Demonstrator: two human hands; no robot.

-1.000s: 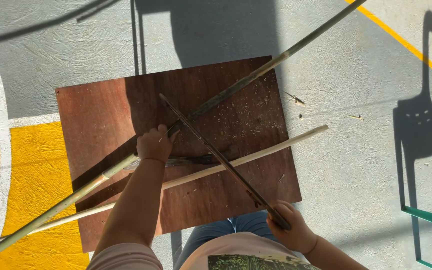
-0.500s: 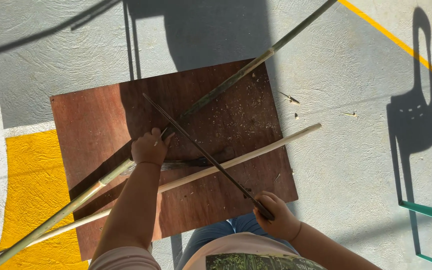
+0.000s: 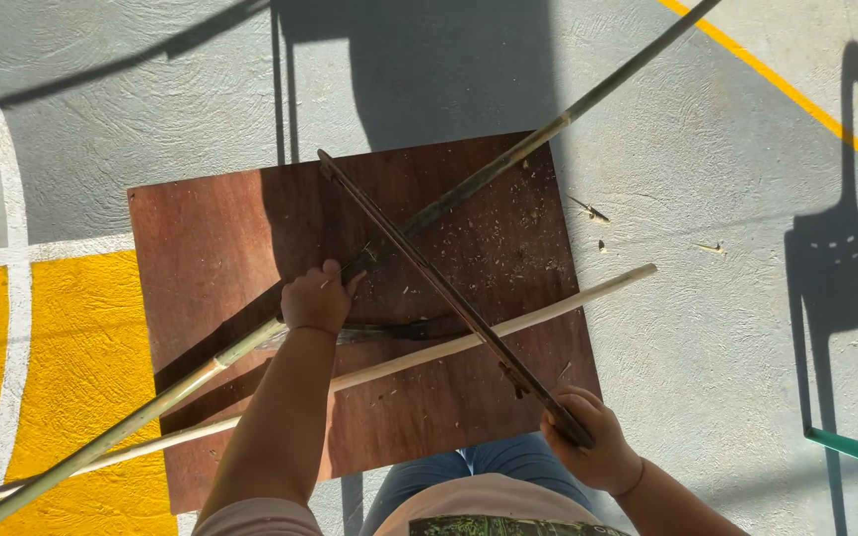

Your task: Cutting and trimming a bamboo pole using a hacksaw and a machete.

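Note:
My left hand [image 3: 318,298] grips a long green bamboo pole [image 3: 508,159] and presses it down on a brown wooden board [image 3: 201,238]. My right hand [image 3: 593,442] holds the handle of a long dark saw [image 3: 419,268], whose blade runs up and left across the pole next to my left hand. A pale, peeled stick [image 3: 548,308] lies across the board below the pole. A dark knife [image 3: 399,330] rests on the board under the saw. Sawdust and chips are scattered over the board's right part.
The board lies on a grey concrete floor [image 3: 707,179] with yellow and white painted areas at left and a yellow line at upper right. A green chair leg [image 3: 851,449] shows at the right edge, with a chair's shadow above it. My knees are at the bottom.
The saw blade has slid up and left across the pole, with my right hand following. My left hand keeps its grip on the pole.

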